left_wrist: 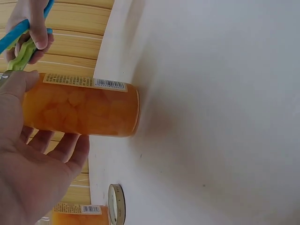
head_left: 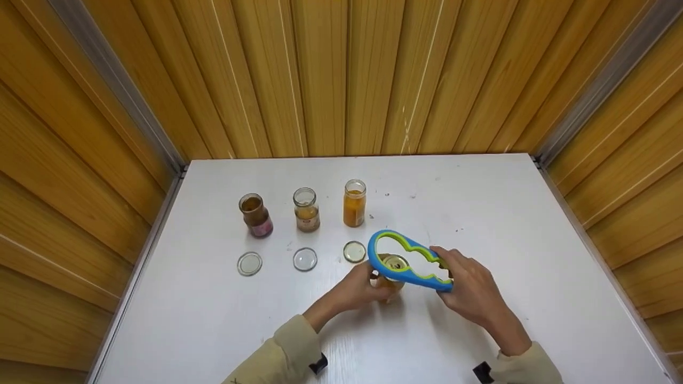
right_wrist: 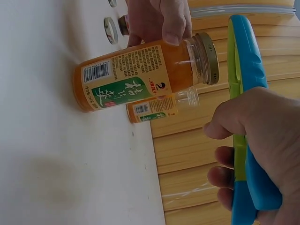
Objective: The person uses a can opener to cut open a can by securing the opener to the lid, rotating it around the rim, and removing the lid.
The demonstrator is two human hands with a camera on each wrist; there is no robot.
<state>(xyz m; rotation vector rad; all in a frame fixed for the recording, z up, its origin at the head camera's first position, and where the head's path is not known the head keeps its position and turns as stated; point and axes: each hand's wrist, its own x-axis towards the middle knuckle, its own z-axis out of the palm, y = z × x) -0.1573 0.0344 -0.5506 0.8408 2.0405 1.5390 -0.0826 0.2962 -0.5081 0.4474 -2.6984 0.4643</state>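
My left hand (head_left: 358,288) grips a glass jar of orange fruit chunks (right_wrist: 136,75) around its side, below a gold lid (right_wrist: 209,58). In the right wrist view the jar's green and cream label faces the camera, and its base is right at the white tabletop. My right hand (head_left: 472,285) holds the handle end of a blue and lime-green jar opener (head_left: 375,258). The opener's wide looped end is over the jar, its scalloped inner edge overlapping the lid in the head view. From the right wrist, a gap shows between opener and lid.
Three lidless jars stand in a row behind: a brown one (head_left: 259,221), a partly filled one (head_left: 307,217) and an orange one (head_left: 354,210). Before them lie three loose lids: left (head_left: 249,263), middle (head_left: 304,259) and right (head_left: 354,252). Wood-patterned walls (head_left: 320,80) enclose the table (head_left: 187,309).
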